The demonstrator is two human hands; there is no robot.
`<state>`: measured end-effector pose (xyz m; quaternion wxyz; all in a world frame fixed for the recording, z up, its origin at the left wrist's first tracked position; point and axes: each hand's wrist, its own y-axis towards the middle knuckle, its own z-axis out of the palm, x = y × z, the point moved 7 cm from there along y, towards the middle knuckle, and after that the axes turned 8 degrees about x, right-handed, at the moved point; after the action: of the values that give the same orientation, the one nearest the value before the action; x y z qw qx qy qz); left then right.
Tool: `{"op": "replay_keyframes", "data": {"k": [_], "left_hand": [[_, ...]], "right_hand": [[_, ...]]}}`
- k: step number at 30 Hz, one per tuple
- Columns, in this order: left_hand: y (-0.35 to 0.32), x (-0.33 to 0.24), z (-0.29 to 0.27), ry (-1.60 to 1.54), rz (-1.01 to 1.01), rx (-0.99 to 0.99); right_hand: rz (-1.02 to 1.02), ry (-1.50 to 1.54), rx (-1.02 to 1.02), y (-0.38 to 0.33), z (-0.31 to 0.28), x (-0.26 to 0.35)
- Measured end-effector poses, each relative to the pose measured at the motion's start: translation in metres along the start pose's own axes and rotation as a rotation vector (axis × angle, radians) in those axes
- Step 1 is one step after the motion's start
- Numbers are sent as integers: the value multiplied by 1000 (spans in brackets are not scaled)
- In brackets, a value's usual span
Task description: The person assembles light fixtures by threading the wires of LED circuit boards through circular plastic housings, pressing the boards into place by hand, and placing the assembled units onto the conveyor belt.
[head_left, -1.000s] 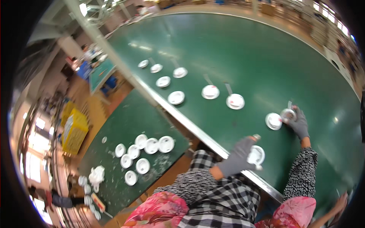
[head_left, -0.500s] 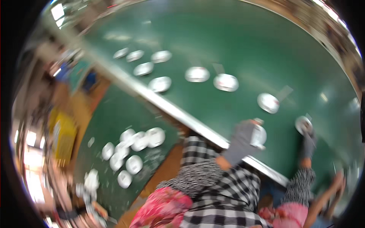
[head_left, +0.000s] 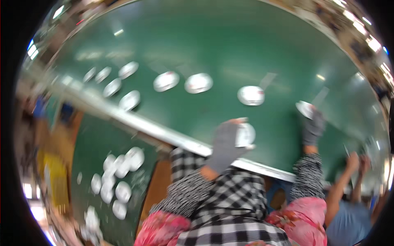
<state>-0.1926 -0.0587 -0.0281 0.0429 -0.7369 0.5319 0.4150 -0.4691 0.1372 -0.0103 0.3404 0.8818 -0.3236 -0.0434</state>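
Observation:
My left hand (head_left: pixel 225 141), in a grey fingerless glove, grips a round white disc (head_left: pixel 246 135) by its edge, just above the green table near its white front rail. Farther right my right hand (head_left: pixel 314 123), gloved the same way, pinches another round white disc (head_left: pixel 304 109), which is tilted; a thin pale strip (head_left: pixel 320 96) shows beside it. Between and beyond the hands lies a white disc (head_left: pixel 250 95) with a reddish mark and a pale strip at its edge. Two more discs, a white disc (head_left: pixel 198 83) and a marked disc (head_left: pixel 166 81), lie to its left.
Several white discs (head_left: pixel 129 101) are scattered at the far left of the green table (head_left: pixel 213 45). A lower green side table (head_left: pixel 98 135) at left holds a cluster of discs (head_left: pixel 122 166). A yellow object (head_left: pixel 55 180) stands beyond it. Another person's hands (head_left: pixel 353 162) work at right.
The view has turned, so the discs on the table appear farther left. The right hand's disc lay flat before and is now tilted in its fingers. The left hand keeps its disc.

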Motion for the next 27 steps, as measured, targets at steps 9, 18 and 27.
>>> {"op": "replay_keyframes", "data": {"k": [9, 18, 27], "left_hand": [[6, -11, 12, -95, -84, 20], [9, -8, 16, 157, -62, 178], [14, -22, 18, 173, -24, 188]], "right_hand": [[144, -7, 370, -12, 27, -77], [675, 1457, 432, -13, 21, -7], [590, 1329, 470, 1, -35, 54]]}}
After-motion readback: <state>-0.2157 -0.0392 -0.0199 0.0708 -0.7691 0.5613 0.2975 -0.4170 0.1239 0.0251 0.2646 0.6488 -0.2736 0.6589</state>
